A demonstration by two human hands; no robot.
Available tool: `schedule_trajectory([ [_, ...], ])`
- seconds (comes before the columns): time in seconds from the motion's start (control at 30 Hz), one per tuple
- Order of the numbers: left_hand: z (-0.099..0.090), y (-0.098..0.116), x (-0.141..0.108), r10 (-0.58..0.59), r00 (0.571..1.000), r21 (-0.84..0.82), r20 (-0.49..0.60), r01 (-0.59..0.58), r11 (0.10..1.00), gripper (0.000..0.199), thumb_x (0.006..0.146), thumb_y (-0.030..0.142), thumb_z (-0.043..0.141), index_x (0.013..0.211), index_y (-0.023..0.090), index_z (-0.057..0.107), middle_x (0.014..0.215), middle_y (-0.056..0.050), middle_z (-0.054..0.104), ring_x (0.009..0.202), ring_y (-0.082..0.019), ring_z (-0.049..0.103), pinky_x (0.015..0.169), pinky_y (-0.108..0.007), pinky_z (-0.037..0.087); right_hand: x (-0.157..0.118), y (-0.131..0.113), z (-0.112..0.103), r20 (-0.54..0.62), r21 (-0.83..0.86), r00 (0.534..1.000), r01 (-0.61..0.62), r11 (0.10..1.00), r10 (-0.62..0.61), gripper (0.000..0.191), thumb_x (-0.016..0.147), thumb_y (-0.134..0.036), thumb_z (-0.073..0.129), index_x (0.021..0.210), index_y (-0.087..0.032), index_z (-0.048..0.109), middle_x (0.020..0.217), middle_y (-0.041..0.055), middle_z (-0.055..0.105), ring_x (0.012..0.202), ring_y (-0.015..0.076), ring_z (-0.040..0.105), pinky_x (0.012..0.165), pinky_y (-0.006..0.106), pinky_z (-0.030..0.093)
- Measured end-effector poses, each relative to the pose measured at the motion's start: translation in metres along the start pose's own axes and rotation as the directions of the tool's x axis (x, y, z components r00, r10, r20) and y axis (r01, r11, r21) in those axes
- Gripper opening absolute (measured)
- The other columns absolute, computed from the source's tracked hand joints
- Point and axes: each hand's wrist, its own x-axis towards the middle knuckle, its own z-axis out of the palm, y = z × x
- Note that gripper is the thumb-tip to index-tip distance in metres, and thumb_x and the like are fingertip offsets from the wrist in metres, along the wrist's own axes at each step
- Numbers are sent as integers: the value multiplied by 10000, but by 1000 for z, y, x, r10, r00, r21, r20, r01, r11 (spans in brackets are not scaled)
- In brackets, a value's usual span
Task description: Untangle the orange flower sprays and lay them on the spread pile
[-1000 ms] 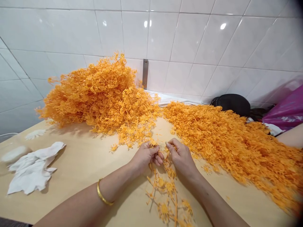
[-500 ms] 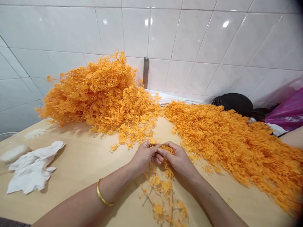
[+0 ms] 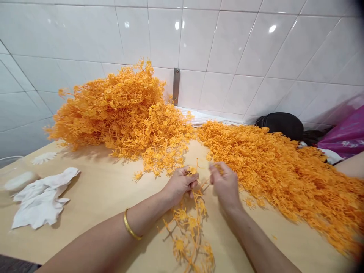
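Note:
My left hand (image 3: 178, 186) pinches an orange artificial flower stem (image 3: 192, 223) near its top. The stem's branches and small star-shaped blooms hang down over the table below that hand. My right hand (image 3: 226, 186) is a short way to the right, its fingers curled and partly blurred. Orange flower pieces (image 3: 219, 169) show between its fingers, and a thin orange stalk reaches toward it from the left hand's bunch. The parts inside both grips are partly hidden.
A tall tangled heap of orange artificial flowers (image 3: 113, 110) stands at the back left. A flatter pile (image 3: 278, 170) spreads along the right. White cloth (image 3: 45, 197) lies at the left. Behind the right pile are a black case (image 3: 281, 125) and a purple bag (image 3: 345, 131), against the tiled wall.
My hands were together at the stem; now my right hand has pulled away to the right. My left hand keeps its pinch, and the hanging branches have swung slightly left.

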Motion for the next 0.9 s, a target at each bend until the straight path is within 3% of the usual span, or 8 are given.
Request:
schedule_trajectory([
  [0.07, -1, -1, -1, -7, 999, 5, -34, 7, 1000, 255, 596, 299, 635, 575, 173, 414, 380, 87, 376, 292, -30, 273, 289, -161, 306, 14, 4, -13, -205, 167, 971, -88, 982, 122, 254, 695, -423, 543, 639, -181, 487, 437, -64, 403, 391, 82, 375, 389, 203, 302],
  [0.13, -1, -2, -2, -18, 998, 18, -55, 19, 1000, 254, 606, 300, 624, 573, 174, 407, 377, 84, 384, 286, -32, 282, 291, -166, 307, 21, 5, -22, -244, 258, 958, -87, 962, 152, 228, 675, -395, 575, 697, -178, 507, 496, -52, 453, 417, 85, 426, 419, 211, 355],
  [0.27, 1, -3, -1, -25, 996, 86, -85, 33, 996, 214, 629, 290, 607, 594, 169, 434, 372, 84, 400, 260, -26, 263, 299, -178, 311, 7, -9, -15, 72, 146, 994, 71, 987, -82, 322, 761, -348, 500, 1052, -213, 534, 616, -25, 517, 462, 82, 438, 480, 225, 379],
  [0.4, 1, -6, -1, 5, 995, 115, -102, 7, 993, 209, 637, 246, 578, 557, 176, 398, 369, 79, 403, 259, -34, 282, 286, -174, 286, -14, -24, 1, 310, -30, 911, 296, 955, -273, 338, 743, -336, 533, 1051, -202, 573, 729, 16, 563, 595, 121, 488, 603, 256, 397],
  [0.57, -1, -8, -2, 48, 996, 158, -78, -35, 987, 128, 636, 203, 542, 589, 172, 427, 393, 78, 403, 284, -43, 312, 287, -169, 295, -21, -21, 10, 516, -91, 814, 363, 927, -267, 191, 775, -261, 479, 901, -203, 609, 782, 25, 598, 707, 151, 523, 639, 249, 391],
  [0.67, 0, -4, -3, 32, 998, 194, -46, -23, 981, 181, 671, 258, 533, 573, 170, 411, 394, 72, 405, 285, -38, 310, 292, -163, 285, -20, -16, 13, 388, -79, 874, 349, 934, -293, 182, 807, -253, 427, 715, -180, 566, 614, -11, 515, 585, 115, 470, 552, 221, 355],
  [0.8, 3, -2, -1, 27, 1000, 231, -9, -24, 973, 186, 679, 269, 541, 578, 165, 425, 388, 74, 384, 295, -30, 284, 293, -148, 261, -8, -14, 5, 105, 47, 969, 221, 974, -224, 183, 797, -337, 450, 718, -181, 504, 508, -52, 403, 470, 89, 395, 486, 217, 333],
  [0.9, 3, -3, 0, 15, 1000, 233, -13, -12, 973, 173, 670, 259, 551, 582, 165, 436, 387, 76, 376, 298, -31, 285, 297, -147, 259, 13, -13, -20, -288, 183, 942, 233, 955, -174, 216, 788, -405, 421, 718, -202, 444, 540, -55, 374, 426, 86, 359, 442, 231, 345],
])
